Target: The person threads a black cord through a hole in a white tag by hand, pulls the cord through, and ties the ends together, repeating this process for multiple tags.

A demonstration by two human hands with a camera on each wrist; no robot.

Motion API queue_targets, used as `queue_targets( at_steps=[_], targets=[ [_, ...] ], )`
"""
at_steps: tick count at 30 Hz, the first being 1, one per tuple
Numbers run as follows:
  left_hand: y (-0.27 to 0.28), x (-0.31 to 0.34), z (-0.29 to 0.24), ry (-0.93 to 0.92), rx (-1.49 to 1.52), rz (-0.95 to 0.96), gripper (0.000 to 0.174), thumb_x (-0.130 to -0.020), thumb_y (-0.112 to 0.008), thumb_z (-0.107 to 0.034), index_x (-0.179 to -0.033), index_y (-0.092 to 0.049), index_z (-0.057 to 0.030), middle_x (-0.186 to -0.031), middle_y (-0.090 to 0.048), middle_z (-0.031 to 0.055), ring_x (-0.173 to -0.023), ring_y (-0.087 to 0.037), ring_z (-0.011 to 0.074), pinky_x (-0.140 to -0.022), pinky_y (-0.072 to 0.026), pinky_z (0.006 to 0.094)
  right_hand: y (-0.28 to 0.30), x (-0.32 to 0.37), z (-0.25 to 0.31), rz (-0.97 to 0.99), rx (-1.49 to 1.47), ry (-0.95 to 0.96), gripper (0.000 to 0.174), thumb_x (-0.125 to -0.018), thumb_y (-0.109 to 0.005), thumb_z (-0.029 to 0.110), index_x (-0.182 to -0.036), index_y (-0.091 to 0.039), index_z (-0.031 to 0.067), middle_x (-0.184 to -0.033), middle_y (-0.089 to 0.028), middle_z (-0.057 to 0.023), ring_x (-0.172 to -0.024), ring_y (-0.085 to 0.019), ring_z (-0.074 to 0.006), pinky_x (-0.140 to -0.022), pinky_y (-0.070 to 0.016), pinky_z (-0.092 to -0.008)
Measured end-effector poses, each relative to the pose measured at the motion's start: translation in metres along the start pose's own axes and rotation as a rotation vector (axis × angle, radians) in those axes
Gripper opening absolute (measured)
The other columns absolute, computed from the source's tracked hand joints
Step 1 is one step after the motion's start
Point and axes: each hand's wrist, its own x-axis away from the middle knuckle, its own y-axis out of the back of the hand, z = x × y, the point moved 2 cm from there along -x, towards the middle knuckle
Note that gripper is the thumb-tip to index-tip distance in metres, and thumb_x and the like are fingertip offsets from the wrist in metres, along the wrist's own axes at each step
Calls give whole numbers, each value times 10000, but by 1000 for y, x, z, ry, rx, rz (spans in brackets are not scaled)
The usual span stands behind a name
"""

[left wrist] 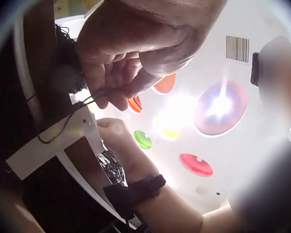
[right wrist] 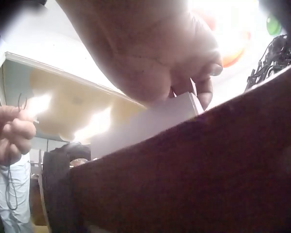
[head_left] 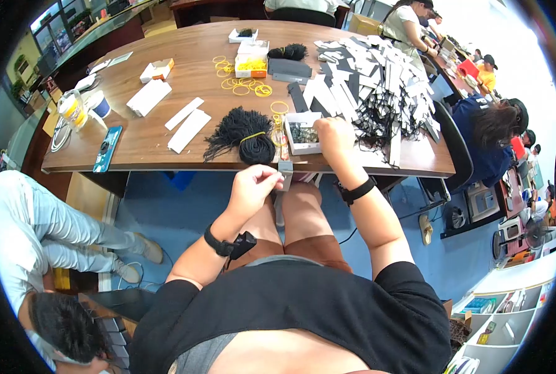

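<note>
Brown wood forms the worktop, and in the head view a person sits at its near edge. The left hand hangs just below that edge, its fingers bunched narrow beside a small paper tag. The right hand lies on the worktop with its fingers curled over the rim of a white box that holds small dark pieces. Just left of the box lies a bundle of black cords bound by a yellow band. A heap of black and white tags spreads to the right.

From the left wrist, the left hand pinches a thin black cord between thumb and fingertips. The cord loops down through the paper tag, which sits against the worktop's underside edge. The right hand shows beyond, with a black strap on its wrist.

From the right wrist, the right hand has bent fingers touching the wall of the white box, which stands on the worktop. Whether they pinch anything inside cannot be told. Far left, the left hand holds the cord, which dangles below it.
</note>
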Motion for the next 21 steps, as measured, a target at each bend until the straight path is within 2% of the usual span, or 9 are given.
queue_targets(
  at_steps=[1, 4, 6, 7, 8, 10, 12, 17, 21],
  targets=[
    [-2, -1, 0, 51, 97, -53, 102, -873, -592, -52, -886, -616, 46, -825, -654, 94, -703, -615, 132, -670, -511, 268, 4, 1, 2, 20, 30, -10, 101, -760, -554, 128, -718, -646, 124, -702, -618, -82, -694, -614, -272, -671, -487, -379],
    [1, -3, 2, 39, 194, -107, 102, -875, -592, -59, -877, -619, 39, -795, -643, 83, -621, -569, 107, -558, -476, 237, 20, 8, 6, -291, -154, 43, 110, -773, -556, 47, -805, -659, 67, -746, -621, -104, -730, -616, -266, -633, -485, -342],
    [1, -1, -5, 53, 225, -158, 101, -879, -588, -59, -871, -620, 36, -787, -638, 79, -562, -514, 71, -497, -429, 204, 33, 15, 15, -308, -698, -158, 136, -816, -574, 19, -917, -665, 22, -796, -628, -131, -733, -610, -259, -654, -473, -294],
    [1, 1, -6, 35, 252, -168, 97, -883, -585, -58, -875, -618, 32, -784, -634, 74, -524, -458, 39, -467, -376, 174, 38, 21, 20, -211, -825, -199, 157, -838, -599, 30, -981, -662, 17, -805, -630, -110, -738, -606, -201, -676, -460, -272],
    [1, 2, -10, 32, 267, -180, 97, -883, -587, -61, -878, -618, 30, -784, -633, 72, -519, -450, 36, -463, -365, 172, 27, 32, 22, -60, -1175, -323, 181, -854, -591, 27, -1021, -659, 17, -828, -641, -61, -741, -594, -136, -676, -457, -250],
    [1, 7, -14, 35, 300, -198, 97, -884, -592, -67, -885, -617, 27, -784, -630, 68, -510, -434, 29, -455, -343, 168, 40, 54, 45, 279, -1864, -598, 219, -877, -585, 41, -1088, -634, 7, -854, -637, -31, -747, -575, -87, -674, -454, -204],
    [-1, 8, -15, 27, 290, -190, 101, -884, -598, -78, -903, -611, 21, -790, -628, 65, -511, -421, 21, -449, -324, 165, 59, 67, 67, 414, -2038, -710, 235, -883, -583, 44, -1110, -610, -9, -876, -639, -44, -743, -566, -70, -669, -450, -171],
    [-4, 15, -19, 34, 287, -159, 108, -878, -610, -84, -918, -611, 17, -798, -634, 57, -523, -422, 12, -451, -317, 155, 77, 72, 83, 364, -2086, -634, 377, -858, -618, 45, -1217, -513, -5, -866, -652, -91, -699, -565, -72, -639, -456, -183],
    [-6, 18, -22, 21, 308, -132, 107, -873, -619, -95, -916, -626, 3, -792, -644, 30, -546, -437, -2, -455, -313, 147, 77, 70, 84, 392, -2094, -630, 379, -858, -615, 39, -1218, -506, -3, -852, -657, -99, -688, -569, -69, -617, -458, -177]
  ],
)
